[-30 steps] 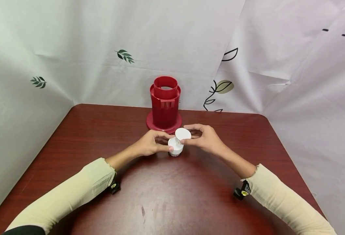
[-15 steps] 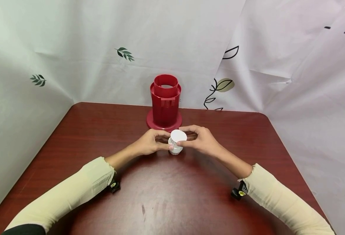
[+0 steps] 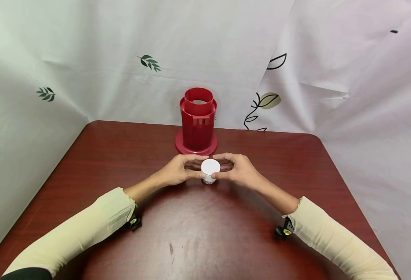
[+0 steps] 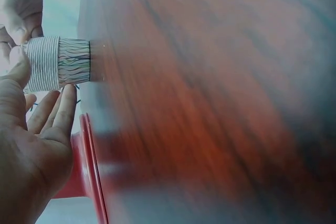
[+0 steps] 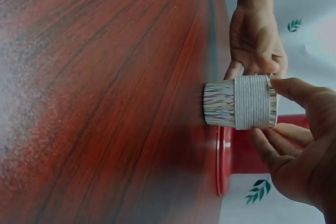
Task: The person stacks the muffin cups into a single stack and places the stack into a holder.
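Note:
A stack of nested paper cups (image 3: pixel 210 167) stands upright on the table, white inside, with wavy coloured lines on its sides. In the left wrist view the cups' rims (image 4: pixel 44 64) form a ribbed band above the narrower patterned part. My left hand (image 3: pixel 177 170) holds the stack from the left, thumb at the near side and fingers behind. From the right, my right hand (image 3: pixel 242 170) pinches its upper rim between thumb and fingers. A thin patterned strip (image 5: pixel 272 102) shows near the top of the stack in the right wrist view.
Just behind the hands, a tall red cylinder (image 3: pixel 197 130) with an inner ring stands on a wide round base. The dark red wooden table (image 3: pixel 205 233) ends at a white leaf-printed cloth (image 3: pixel 121 89) at the back and sides.
My right hand has moved left and lowered its cups into those held by my left hand. The two offset groups now line up as one stack. The left hand has stayed nearly still.

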The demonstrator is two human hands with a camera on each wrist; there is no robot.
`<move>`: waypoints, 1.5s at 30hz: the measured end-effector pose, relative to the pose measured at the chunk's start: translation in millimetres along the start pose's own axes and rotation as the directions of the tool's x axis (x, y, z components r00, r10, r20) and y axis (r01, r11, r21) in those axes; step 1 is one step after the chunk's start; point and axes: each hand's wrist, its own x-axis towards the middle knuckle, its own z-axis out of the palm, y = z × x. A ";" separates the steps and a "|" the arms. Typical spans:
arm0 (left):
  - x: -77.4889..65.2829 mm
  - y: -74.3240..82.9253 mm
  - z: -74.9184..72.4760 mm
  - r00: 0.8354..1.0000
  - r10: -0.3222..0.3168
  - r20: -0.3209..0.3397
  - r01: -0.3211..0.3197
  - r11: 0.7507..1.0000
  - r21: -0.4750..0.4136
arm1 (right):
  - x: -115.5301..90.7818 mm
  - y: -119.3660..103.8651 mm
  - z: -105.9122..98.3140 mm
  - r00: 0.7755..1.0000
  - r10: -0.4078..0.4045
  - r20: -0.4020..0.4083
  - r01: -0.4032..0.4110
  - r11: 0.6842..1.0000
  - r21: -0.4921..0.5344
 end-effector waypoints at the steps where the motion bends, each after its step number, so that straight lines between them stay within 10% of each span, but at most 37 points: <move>1: 0.3 0.5 0.0 1.000 0.005 0.000 -0.005 1.000 0.011 | -0.2 0.7 -0.2 1.000 0.000 -0.001 0.000 1.000 0.000; 45: 12.9 12.0 -4.6 0.999 -0.020 0.048 0.013 0.990 0.142 | 7.4 6.6 -7.6 0.999 0.015 0.050 -0.007 0.987 -0.159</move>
